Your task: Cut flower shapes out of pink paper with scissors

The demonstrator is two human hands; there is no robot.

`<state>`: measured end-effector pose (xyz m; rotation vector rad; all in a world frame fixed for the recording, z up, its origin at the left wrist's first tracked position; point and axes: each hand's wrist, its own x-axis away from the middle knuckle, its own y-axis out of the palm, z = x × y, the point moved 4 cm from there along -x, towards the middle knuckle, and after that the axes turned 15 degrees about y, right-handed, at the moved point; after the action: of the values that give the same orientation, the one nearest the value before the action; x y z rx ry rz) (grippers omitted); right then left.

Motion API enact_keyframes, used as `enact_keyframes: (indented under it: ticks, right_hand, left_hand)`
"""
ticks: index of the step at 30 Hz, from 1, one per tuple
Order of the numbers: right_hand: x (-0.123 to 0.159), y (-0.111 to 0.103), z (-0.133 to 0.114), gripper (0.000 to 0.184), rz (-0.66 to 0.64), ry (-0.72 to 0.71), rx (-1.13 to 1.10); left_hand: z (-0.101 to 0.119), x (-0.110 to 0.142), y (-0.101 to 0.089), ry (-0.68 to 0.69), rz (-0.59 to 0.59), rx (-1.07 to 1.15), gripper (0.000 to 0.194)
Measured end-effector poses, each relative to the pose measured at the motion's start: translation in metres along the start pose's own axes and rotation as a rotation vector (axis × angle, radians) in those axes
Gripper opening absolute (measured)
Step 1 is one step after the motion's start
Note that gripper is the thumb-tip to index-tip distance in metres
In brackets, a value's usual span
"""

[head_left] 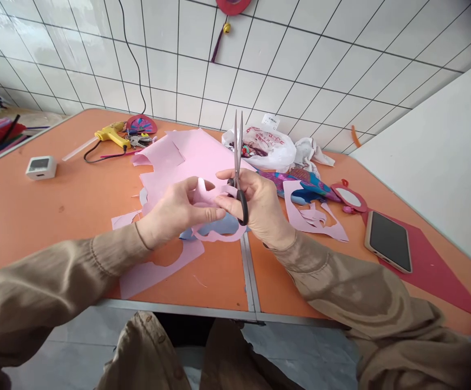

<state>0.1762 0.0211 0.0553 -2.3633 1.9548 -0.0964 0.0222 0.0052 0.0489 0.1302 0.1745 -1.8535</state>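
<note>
My left hand (178,208) pinches a curved pink paper cutout (223,234) with a wavy lower edge, held above the table. In my right hand (266,206) are scissors (239,143) with black handles, their blades pointing up and away from me and slightly apart. The right fingertips also touch the pink cutout. Behind and below it shows a piece of blue material (229,223), partly hidden. A large pink sheet (195,154) lies beyond my hands, and a pink offcut (158,273) with a curved edge lies under my left forearm.
A yellow glue gun (113,135) and a small white device (41,167) stand at the left. At the back is a white plastic bag (276,146). To the right are pink scraps (300,208), a patterned blue-purple piece (312,181), and a phone (390,240) on red sheet (430,265).
</note>
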Motion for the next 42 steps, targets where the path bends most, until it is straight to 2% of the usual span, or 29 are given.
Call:
enact_keyframes:
  ticks: [2, 9, 13, 17, 20, 25, 29, 33, 35, 39, 42]
  right_hand:
    - [0.000, -0.001, -0.003, 0.044, -0.009, 0.010, -0.025]
    - [-0.001, -0.014, -0.023, 0.038, -0.036, 0.016, -0.074]
    - [-0.004, -0.021, -0.030, 0.041, -0.021, 0.032, -0.101]
    - [-0.009, -0.031, -0.033, 0.045, 0.027, 0.058, -0.114]
    - [-0.014, -0.041, -0.035, 0.041, 0.028, 0.066, -0.130]
    - [-0.021, -0.057, -0.039, 0.038, 0.074, 0.046, -0.152]
    - [-0.027, -0.059, -0.038, 0.045, 0.050, 0.114, -0.170]
    - [-0.035, -0.058, -0.038, 0.042, 0.031, 0.144, -0.190]
    - [-0.037, -0.058, -0.039, 0.041, 0.018, 0.151, -0.181]
    - [-0.037, -0.060, -0.042, 0.040, 0.044, 0.112, -0.069]
    - [-0.035, -0.060, -0.043, 0.039, 0.066, 0.073, -0.005]
  left_hand:
    - [0.000, -0.007, 0.001, -0.017, -0.015, -0.006, 0.041]
    - [0.012, -0.026, -0.003, 0.040, -0.099, 0.004, 0.033]
    - [0.018, -0.036, 0.004, -0.009, -0.136, 0.026, 0.033]
    - [0.021, -0.050, 0.013, 0.033, -0.191, 0.103, 0.031]
    - [0.022, -0.060, 0.015, 0.044, -0.231, 0.143, 0.025]
    - [0.024, -0.077, 0.011, 0.013, -0.172, 0.304, 0.027]
    - [0.022, -0.084, 0.006, -0.017, -0.113, 0.366, 0.030]
    - [0.019, -0.088, 0.002, -0.045, -0.129, 0.397, 0.029]
    - [0.020, -0.089, 0.001, -0.061, -0.131, 0.399, 0.037]
    - [0.021, -0.088, -0.003, -0.078, -0.084, 0.328, 0.087]
    - [0.021, -0.088, -0.005, -0.038, -0.086, 0.290, 0.094]
